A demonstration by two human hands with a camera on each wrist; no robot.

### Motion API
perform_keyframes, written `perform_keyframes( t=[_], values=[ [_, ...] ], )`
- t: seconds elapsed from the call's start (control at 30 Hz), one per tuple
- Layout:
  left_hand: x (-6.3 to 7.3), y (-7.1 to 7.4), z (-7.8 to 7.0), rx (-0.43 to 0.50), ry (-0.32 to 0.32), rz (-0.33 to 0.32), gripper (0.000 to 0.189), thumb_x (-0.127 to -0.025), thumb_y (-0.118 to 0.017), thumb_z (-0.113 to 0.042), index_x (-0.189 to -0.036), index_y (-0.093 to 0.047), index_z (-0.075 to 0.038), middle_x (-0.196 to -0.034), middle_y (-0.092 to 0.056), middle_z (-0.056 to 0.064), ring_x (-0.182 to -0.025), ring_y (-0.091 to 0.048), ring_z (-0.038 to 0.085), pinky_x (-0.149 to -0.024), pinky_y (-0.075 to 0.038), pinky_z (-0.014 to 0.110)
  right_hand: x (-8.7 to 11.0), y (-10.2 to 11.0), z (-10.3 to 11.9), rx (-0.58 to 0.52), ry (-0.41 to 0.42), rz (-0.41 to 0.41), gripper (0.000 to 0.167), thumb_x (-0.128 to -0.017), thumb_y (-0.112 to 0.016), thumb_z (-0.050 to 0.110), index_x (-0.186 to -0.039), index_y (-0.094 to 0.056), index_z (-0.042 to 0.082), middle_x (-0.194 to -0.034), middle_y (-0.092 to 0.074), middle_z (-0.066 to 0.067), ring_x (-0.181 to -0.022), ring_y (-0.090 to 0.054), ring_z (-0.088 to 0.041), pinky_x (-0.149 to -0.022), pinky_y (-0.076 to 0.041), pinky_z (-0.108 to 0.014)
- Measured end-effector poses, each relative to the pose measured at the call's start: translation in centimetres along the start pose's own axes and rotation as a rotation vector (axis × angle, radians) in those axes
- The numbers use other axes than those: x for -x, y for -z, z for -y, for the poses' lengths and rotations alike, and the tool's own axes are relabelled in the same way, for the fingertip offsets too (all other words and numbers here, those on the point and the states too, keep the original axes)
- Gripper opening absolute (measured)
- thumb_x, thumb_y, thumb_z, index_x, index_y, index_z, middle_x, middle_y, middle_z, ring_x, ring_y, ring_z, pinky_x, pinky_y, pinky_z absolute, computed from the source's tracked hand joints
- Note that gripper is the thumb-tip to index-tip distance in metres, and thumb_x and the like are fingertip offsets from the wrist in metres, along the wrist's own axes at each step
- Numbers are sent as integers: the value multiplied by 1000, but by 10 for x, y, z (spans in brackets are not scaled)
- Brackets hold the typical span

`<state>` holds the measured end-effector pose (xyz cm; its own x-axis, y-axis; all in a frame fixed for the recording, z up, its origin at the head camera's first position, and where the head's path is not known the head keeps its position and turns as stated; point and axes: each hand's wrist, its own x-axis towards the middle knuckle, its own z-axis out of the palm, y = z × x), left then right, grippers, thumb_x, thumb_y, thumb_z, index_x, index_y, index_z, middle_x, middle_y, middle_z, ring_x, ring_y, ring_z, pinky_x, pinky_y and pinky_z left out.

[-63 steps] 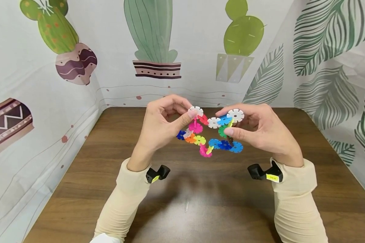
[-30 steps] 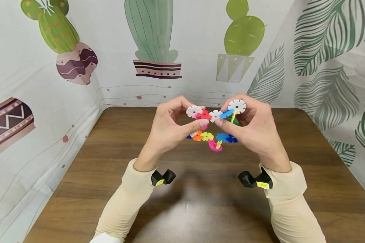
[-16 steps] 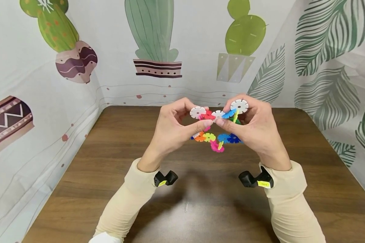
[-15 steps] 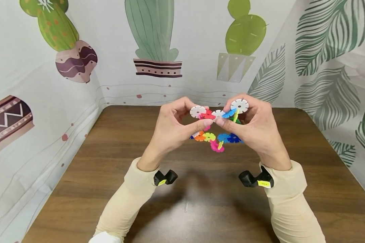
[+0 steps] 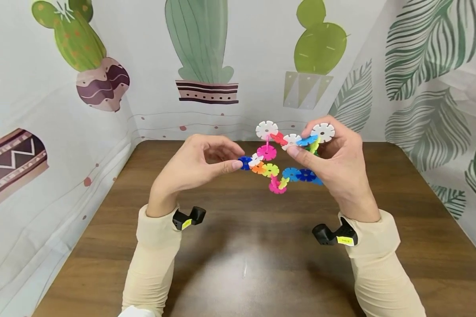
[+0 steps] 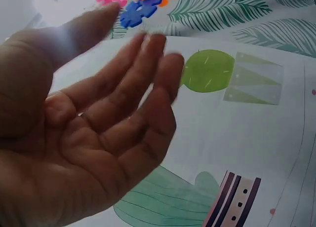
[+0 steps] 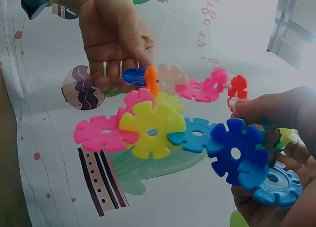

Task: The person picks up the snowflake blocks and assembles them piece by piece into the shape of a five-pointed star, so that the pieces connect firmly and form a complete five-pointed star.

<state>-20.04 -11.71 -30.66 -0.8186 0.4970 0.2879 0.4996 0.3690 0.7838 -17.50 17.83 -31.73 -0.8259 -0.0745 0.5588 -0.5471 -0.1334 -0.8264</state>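
Observation:
A loop of interlocking plastic snowflake discs (image 5: 270,170) in several colours hangs in the air above the table. My right hand (image 5: 341,163) pinches its upper right part at a white disc (image 5: 291,141), thumb in front and fingers behind. At the loop's left end, my left hand (image 5: 198,163) has its thumb tip by a dark blue disc (image 5: 244,163). In the left wrist view the thumb and fingers of the left hand (image 6: 98,118) stand apart, with the blue disc (image 6: 140,11) beyond them. Some discs at the right are hidden behind the right hand.
A brown wooden table (image 5: 238,246) lies below both hands. A white cloth with printed cacti and leaves (image 5: 258,57) hangs behind it and on the sides. Black wrist cameras (image 5: 189,218) sit on both cuffs.
The left hand has let go of the loop's upper part by the red disc and moved left to the dark blue disc. The right hand keeps its hold; the loop's left side now shows.

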Motion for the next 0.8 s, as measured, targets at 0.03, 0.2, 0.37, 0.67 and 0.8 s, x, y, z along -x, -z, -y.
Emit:
perform_keyframes(
  t=[0.03,0.2,0.37,0.67,0.8],
  values=[
    [0,0,1,-6,7,10,12,-94,-85,-21,-106,-81,-20,-94,-80,-3,-84,-74,19,-72,-58,29,0,0,-1,-10,3,-1,30,-82,-84,-13,-103,-67,1,-90,-70,-6,-79,-66,-19,-68,-59,-21],
    [-2,-2,4,14,-14,-40,4,-96,-83,-20,-97,-82,-17,-86,-78,1,-75,-71,26,-65,-54,28,0,3,-2,2,-24,5,30,-85,-82,-11,-106,-67,3,-93,-71,-6,-77,-65,-18,-67,-58,-20],
    [0,2,5,9,-40,-155,5,-96,-82,-15,-100,-81,-16,-88,-78,3,-75,-73,23,-66,-54,27,-2,16,2,266,-83,110,24,-100,-72,5,-124,-69,8,-88,-63,-1,-70,-58,-16,-62,-48,-23],
    [4,9,8,25,-23,-218,5,-96,-82,-16,-101,-82,-16,-85,-77,5,-73,-70,18,-62,-49,26,-2,30,6,532,-134,81,17,-105,-71,17,-118,-78,9,-87,-74,7,-76,-69,-13,-72,-57,-18],
    [5,7,12,36,29,-214,5,-96,-81,-16,-101,-82,-17,-85,-77,5,-73,-69,18,-61,-46,27,-2,32,3,610,-160,63,13,-100,-78,21,-111,-81,15,-86,-76,11,-72,-68,-11,-65,-54,-19]
  ],
)
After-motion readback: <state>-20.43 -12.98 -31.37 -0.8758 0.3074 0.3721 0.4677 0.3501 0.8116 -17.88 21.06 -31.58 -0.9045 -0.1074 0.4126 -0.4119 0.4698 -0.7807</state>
